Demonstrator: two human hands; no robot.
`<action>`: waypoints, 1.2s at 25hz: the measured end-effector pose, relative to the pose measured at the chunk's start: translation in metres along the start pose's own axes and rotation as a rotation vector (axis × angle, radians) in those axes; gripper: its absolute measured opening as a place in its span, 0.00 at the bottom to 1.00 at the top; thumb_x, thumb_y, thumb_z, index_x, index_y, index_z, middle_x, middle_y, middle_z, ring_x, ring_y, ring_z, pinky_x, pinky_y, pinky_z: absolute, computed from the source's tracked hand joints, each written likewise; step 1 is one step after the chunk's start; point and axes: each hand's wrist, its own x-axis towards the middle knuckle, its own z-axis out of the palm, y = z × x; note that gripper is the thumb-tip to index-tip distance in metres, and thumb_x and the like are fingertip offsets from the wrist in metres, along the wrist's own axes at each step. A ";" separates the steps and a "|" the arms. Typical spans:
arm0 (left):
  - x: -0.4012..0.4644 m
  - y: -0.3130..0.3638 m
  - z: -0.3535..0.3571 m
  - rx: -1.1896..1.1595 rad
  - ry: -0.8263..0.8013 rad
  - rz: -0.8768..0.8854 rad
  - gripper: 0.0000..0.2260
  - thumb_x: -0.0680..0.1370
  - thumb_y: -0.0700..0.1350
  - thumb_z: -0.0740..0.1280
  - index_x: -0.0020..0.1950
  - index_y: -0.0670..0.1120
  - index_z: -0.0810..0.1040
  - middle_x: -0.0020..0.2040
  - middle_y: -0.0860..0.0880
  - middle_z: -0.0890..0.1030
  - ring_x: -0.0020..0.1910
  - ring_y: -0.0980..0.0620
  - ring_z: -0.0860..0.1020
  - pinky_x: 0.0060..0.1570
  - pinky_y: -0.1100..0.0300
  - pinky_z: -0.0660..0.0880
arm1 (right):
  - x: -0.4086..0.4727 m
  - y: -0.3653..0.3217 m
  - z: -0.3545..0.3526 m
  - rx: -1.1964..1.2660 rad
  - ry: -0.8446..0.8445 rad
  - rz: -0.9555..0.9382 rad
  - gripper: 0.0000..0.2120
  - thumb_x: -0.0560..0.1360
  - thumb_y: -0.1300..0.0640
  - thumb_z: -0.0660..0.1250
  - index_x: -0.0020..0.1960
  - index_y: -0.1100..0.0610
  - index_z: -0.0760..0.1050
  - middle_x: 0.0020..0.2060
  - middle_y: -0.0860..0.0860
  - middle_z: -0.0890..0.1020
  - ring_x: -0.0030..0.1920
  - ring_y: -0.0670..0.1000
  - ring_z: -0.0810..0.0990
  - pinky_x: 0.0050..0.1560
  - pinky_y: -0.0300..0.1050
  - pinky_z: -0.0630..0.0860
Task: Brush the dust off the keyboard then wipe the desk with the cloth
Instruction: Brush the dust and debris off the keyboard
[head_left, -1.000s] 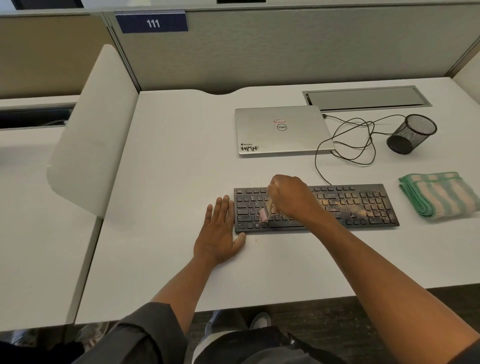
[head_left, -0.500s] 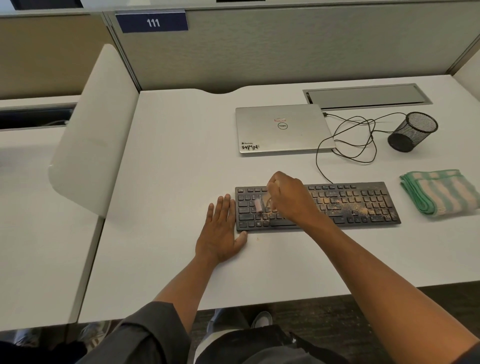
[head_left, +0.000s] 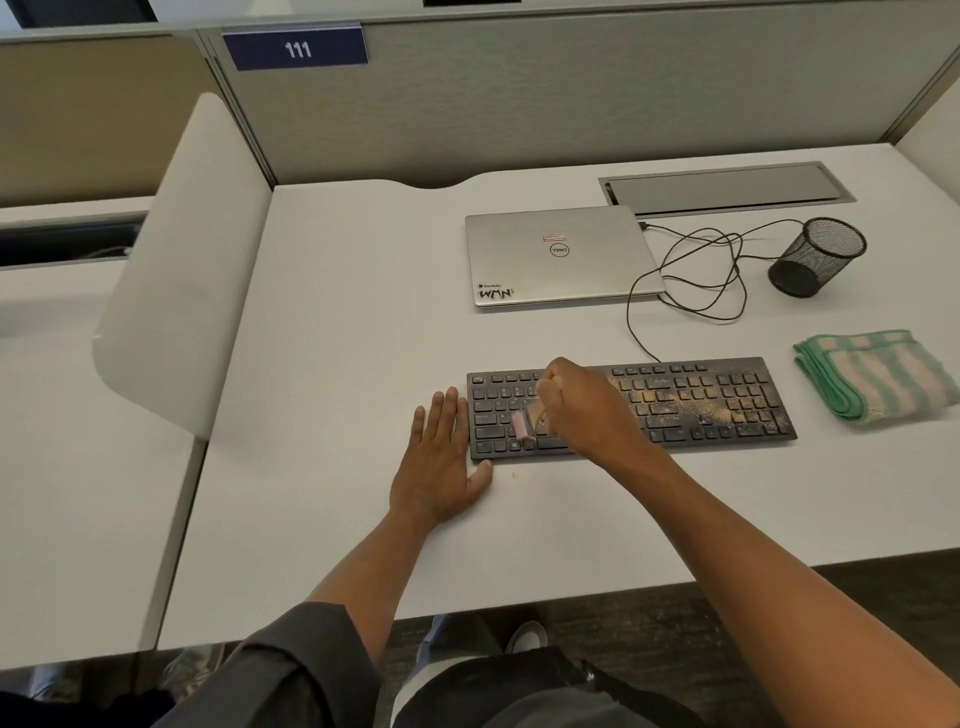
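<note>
Head view: a small pink brush (head_left: 521, 425) is clenched in the right hand (head_left: 587, 410) over the keyboard's (head_left: 727, 402) left half, where dust is being swept. Left hand (head_left: 441, 462), released flat, braces its left edge. Cloth (head_left: 878, 374) is kept right of it for wiping.

The white desk (head_left: 337, 364) carried a black keyboard (head_left: 727, 405) near its front edge, dusted with tan grit at its right end. A folded green striped cloth (head_left: 878, 376) lay toward the right edge. Nearer the back edge sat a closed silver laptop (head_left: 561, 260), a tangled black cable (head_left: 696, 280) and a mesh cup (head_left: 818, 257). The left hand (head_left: 441, 462) rested flat beside the keyboard's left end.
</note>
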 end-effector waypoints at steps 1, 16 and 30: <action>0.000 0.000 0.000 0.010 -0.006 0.000 0.41 0.77 0.64 0.45 0.82 0.40 0.42 0.82 0.41 0.40 0.81 0.44 0.37 0.79 0.46 0.38 | 0.000 -0.001 -0.001 0.021 0.023 0.003 0.11 0.81 0.53 0.54 0.50 0.55 0.74 0.35 0.50 0.82 0.39 0.53 0.81 0.41 0.49 0.77; 0.000 0.000 -0.001 0.008 -0.006 -0.001 0.41 0.77 0.64 0.44 0.82 0.41 0.41 0.82 0.42 0.38 0.81 0.46 0.35 0.79 0.47 0.37 | -0.004 -0.001 0.001 -0.028 -0.048 0.002 0.13 0.80 0.55 0.54 0.45 0.58 0.74 0.34 0.53 0.81 0.38 0.56 0.80 0.40 0.51 0.77; 0.001 -0.001 0.002 0.012 0.004 0.000 0.41 0.77 0.64 0.45 0.82 0.40 0.42 0.82 0.42 0.39 0.81 0.45 0.36 0.79 0.46 0.38 | 0.001 -0.013 -0.011 0.035 -0.064 0.107 0.11 0.79 0.56 0.54 0.49 0.58 0.74 0.37 0.55 0.83 0.37 0.56 0.82 0.43 0.56 0.81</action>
